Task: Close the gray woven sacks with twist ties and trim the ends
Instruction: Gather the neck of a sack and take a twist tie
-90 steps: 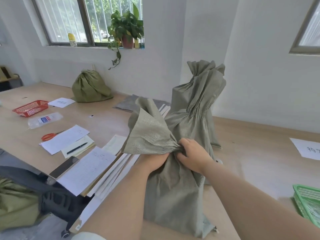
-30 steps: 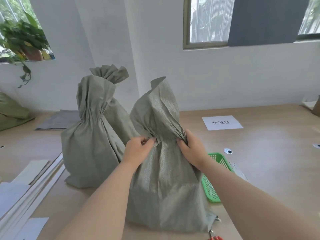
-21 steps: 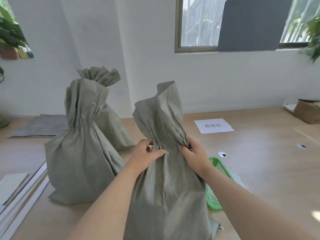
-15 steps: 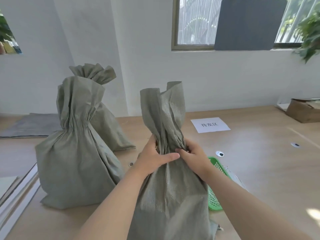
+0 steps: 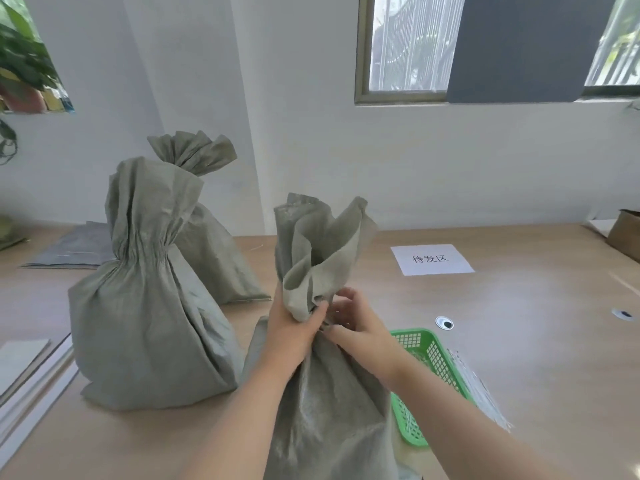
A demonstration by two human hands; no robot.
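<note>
The left hand (image 5: pixel 294 329) gripped the sack (image 5: pixel 329 410) by its neck, likely keeping it bunched for tying. Beside it, the right hand (image 5: pixel 362 329) pinched the folds.

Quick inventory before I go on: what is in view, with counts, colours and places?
gray woven sack in hand: 1, gray-green, near centre, mouth open.
gathered gray woven sacks: 2, gray-green, to its left, one behind the other.
green plastic mesh basket: 1, green, right of held sack.
thin white strips, probably twist ties: bundle, white, right of basket.
white paper sign: 1, white, far centre-right.
flat gray sheets: stack, gray, far left.
white boards: several, white, left edge.
brown cardboard box: 1, brown, right edge.
potted plant: 1, green, upper-left windowsill.
light wooden table: 1, tan, beneath all.
left hand: 1, grips the sack's neck.
right hand: 1, pinches that neck.
</note>
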